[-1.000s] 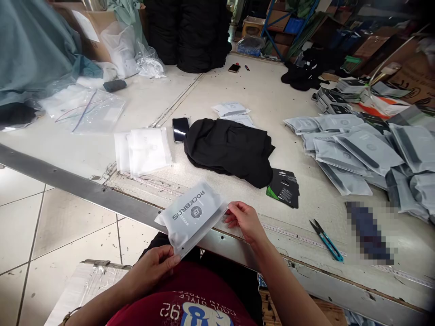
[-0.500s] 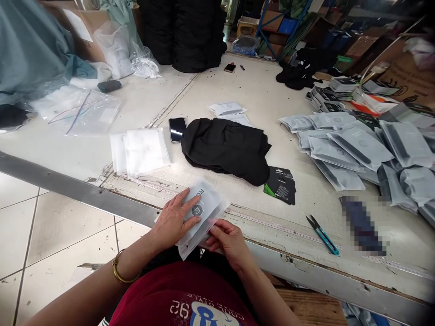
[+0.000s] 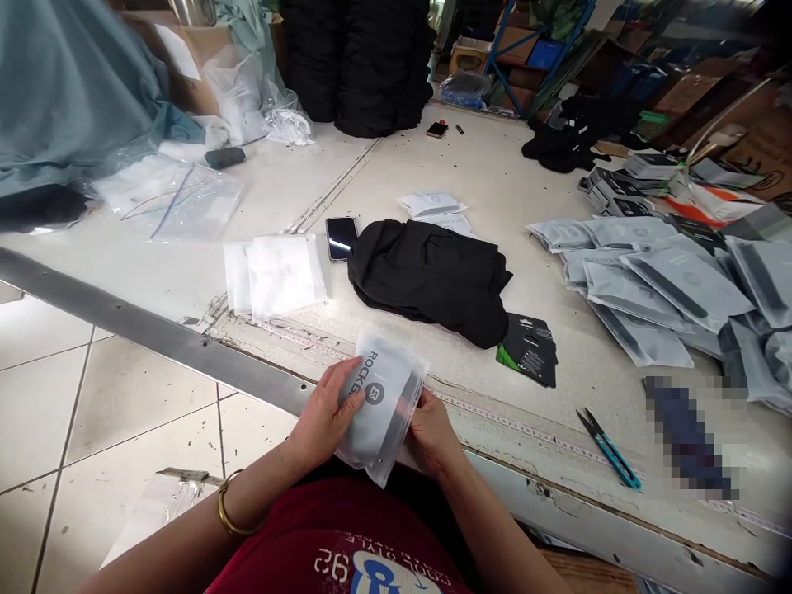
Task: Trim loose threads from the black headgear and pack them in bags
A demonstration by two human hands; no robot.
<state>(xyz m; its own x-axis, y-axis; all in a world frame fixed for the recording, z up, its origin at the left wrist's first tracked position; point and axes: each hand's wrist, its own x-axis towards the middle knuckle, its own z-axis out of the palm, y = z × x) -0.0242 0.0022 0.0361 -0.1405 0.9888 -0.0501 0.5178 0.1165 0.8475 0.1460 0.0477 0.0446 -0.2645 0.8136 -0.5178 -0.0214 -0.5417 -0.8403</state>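
Observation:
A frosted zip bag [image 3: 384,421] with dark lettering and a round logo is tilted at the table's near edge, something grey or dark showing through it. My left hand [image 3: 322,415] grips its left side, thumb on top and fingers partly underneath. My right hand [image 3: 433,431] is closed on the right edge, along the zip strip; some of its fingertips are hidden behind the bag. Beyond lies a pile of folded black fabric pieces [image 3: 426,276], with black and green cards [image 3: 529,351] at its right end. Flat white bags [image 3: 288,276] lie to the left.
A phone [image 3: 341,238] lies beside the black fabric. Teal-handled thread snips [image 3: 610,450] are at the right, near a blurred-out dark item [image 3: 690,437]. Filled frosted bags [image 3: 656,285] heap up on the right. A metal strip [image 3: 154,334] edges the table.
The bag has turned and shows more of its printed face. My left hand has gone from lying flat on it to gripping its side; my right hand has moved up its right edge.

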